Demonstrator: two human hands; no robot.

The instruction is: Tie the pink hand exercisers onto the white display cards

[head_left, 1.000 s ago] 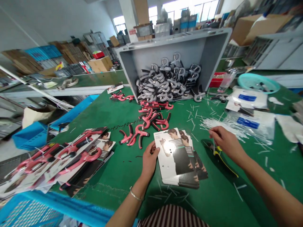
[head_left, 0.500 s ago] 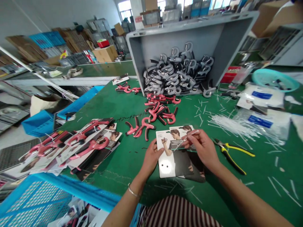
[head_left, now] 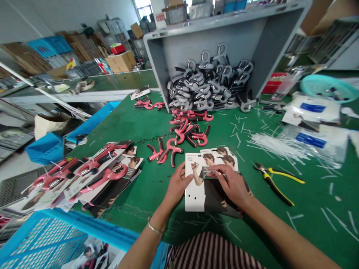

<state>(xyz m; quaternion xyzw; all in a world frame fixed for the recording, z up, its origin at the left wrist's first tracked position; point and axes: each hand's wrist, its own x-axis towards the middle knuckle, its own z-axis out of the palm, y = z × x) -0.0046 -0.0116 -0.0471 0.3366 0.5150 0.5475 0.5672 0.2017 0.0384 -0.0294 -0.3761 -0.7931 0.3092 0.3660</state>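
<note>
Head view: my left hand (head_left: 177, 184) grips a white-and-black printed card (head_left: 194, 202), my right hand (head_left: 232, 184) pinches a thin white plastic strip (head_left: 206, 173).

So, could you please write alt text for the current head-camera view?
The left hand holds a printed card on a green table while the right hand pinches a thin white strip over it. Pink hand grips lie beyond; pliers lie to the right.

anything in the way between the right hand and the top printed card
Nothing visible: the right hand is over the top printed card, a thin white strip in its grip. The left hand holds the card's left edge; the pliers lie clear to the right.
</note>
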